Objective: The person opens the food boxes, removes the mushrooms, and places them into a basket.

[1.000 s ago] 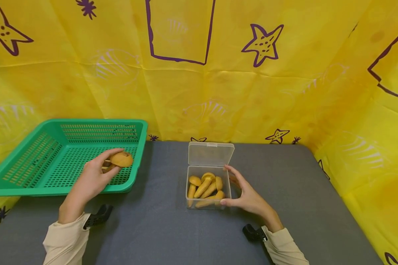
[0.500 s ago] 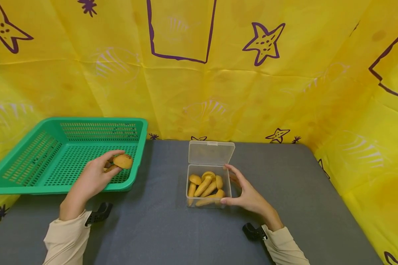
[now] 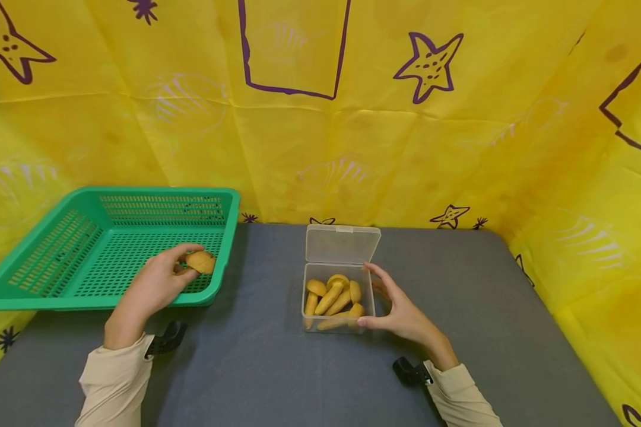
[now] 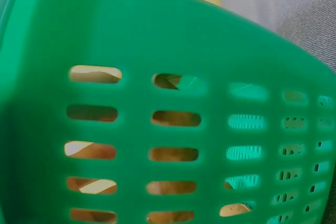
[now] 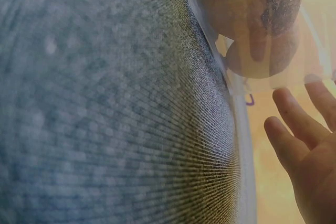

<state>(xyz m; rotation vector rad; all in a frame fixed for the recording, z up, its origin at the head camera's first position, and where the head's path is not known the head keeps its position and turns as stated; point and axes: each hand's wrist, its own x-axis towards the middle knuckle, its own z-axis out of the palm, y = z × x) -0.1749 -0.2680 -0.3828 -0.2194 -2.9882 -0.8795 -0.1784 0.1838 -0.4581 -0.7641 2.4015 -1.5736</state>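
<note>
In the head view my left hand (image 3: 157, 279) reaches over the near right corner of the green basket (image 3: 93, 303), thumb and fingers pinching a yellow-brown mushroom (image 3: 200, 262). Its rounded cap shows beyond the fingertips; the stem is hidden by the hand. The left wrist view is mostly filled by the basket's slotted wall (image 4: 131, 35). My right hand (image 3: 400, 314) rests against the right side of a clear plastic box (image 3: 305, 308), thumb at the front corner, index fingertip at the back one. Several mushrooms (image 3: 329, 298) lie inside, under the raised lid (image 3: 342, 244).
A grey cloth (image 3: 256, 367) covers the table. Yellow printed fabric (image 3: 278, 142) hangs behind it and along the right side. Black wrist cameras (image 3: 167, 338) sit on both forearms.
My left hand has sunk slightly into the basket corner with the mushroom, and its fingers have drawn closer together. My right hand and the box have stayed in place.
</note>
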